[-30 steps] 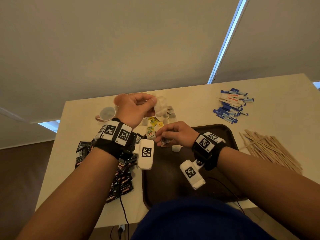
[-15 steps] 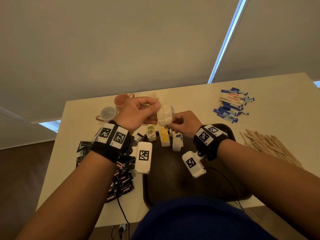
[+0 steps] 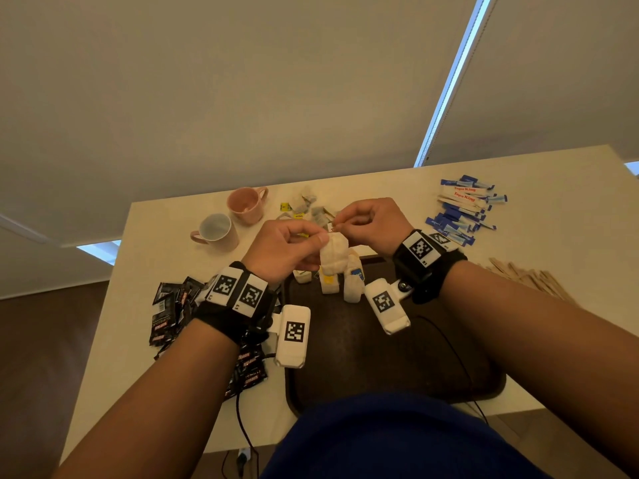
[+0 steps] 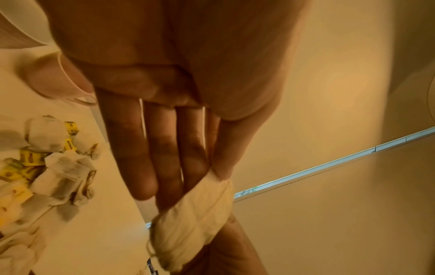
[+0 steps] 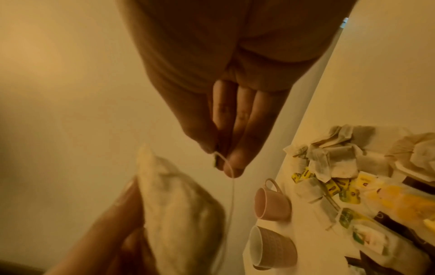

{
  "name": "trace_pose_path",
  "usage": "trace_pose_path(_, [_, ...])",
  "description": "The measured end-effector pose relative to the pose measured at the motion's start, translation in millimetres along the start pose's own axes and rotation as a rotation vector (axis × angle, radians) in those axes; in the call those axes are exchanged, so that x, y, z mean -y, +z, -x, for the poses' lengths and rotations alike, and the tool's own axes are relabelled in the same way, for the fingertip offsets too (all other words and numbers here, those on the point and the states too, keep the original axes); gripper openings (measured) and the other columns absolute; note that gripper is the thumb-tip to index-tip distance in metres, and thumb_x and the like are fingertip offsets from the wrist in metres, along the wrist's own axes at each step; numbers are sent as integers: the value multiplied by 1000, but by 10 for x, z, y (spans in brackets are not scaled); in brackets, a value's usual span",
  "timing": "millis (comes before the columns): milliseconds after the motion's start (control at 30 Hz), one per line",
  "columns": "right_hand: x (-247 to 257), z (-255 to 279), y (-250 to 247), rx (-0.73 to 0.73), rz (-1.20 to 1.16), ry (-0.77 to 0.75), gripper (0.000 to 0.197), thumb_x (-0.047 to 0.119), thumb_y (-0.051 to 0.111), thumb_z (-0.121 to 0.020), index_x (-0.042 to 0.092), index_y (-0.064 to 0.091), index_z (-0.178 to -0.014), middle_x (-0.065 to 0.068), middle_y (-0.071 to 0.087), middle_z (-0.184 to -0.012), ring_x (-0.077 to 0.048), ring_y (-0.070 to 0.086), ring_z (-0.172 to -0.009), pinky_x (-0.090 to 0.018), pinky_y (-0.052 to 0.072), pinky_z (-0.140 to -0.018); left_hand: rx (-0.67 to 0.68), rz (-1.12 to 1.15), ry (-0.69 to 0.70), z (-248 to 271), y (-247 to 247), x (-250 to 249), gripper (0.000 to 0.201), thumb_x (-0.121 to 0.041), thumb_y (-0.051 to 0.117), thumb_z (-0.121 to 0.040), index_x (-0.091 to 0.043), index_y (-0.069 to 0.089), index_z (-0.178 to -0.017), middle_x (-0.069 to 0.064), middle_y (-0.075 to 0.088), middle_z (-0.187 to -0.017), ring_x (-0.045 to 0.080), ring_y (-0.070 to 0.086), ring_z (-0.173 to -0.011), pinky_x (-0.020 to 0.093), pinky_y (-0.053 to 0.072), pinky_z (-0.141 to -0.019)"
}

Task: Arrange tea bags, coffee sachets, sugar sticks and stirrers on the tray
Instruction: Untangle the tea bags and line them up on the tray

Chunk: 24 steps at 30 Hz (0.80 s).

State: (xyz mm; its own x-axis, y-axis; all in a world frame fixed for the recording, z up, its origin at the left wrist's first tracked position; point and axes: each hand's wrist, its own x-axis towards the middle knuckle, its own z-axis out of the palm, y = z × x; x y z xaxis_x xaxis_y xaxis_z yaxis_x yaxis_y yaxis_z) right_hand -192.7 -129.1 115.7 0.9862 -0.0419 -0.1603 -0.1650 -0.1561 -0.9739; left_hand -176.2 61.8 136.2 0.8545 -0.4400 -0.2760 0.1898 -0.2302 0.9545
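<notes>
Above the far end of the dark tray [image 3: 349, 354], the left hand [image 3: 283, 250] pinches a white tea bag [image 3: 333, 254] while the right hand [image 3: 371, 221] pinches its string [image 5: 231, 189] taut.

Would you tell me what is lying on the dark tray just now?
On the dark tray, a few tea bags sit along its far edge. The left hand and its held tea bag cover part of that row, so no exact count.
</notes>
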Motion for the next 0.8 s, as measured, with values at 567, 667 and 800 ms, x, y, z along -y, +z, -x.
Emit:
trace_pose_path(567, [199, -52, 60, -57, 73, -126, 8, 6, 79, -77, 7, 76, -84, -3, 73, -78, -9, 64, -69, -23, 53, -65, -74, -19, -8, -66, 36, 89, 9, -9, 67, -92, -15, 72, -88, 8, 73, -78, 18, 71, -66, 33, 61, -65])
trace_pose_path(667, [260, -11, 67, -33, 58, -123, 9, 4, 77, -80, 1, 76, -88, -2, 67, -63, -5, 56, -52, -16, 45, -52, -87, -17, -6, -73, 42, 88, 8, -8, 66, -92, -13, 71, -88, 10, 72, -83, 19, 71, -67, 33, 62, -65])
trace_pose_path(800, [301, 60, 46, 39, -28, -144, 9, 3, 67, -88, -3, 74, -88, -17, 70, -70, -20, 62, -55, -25, 48, -50, -120, -2, -13, -92, 33, 85, 10, -14, 68, -92, -5, 72, -95, 17, 72, -92, 29, 73, -74, 35, 62, -66])
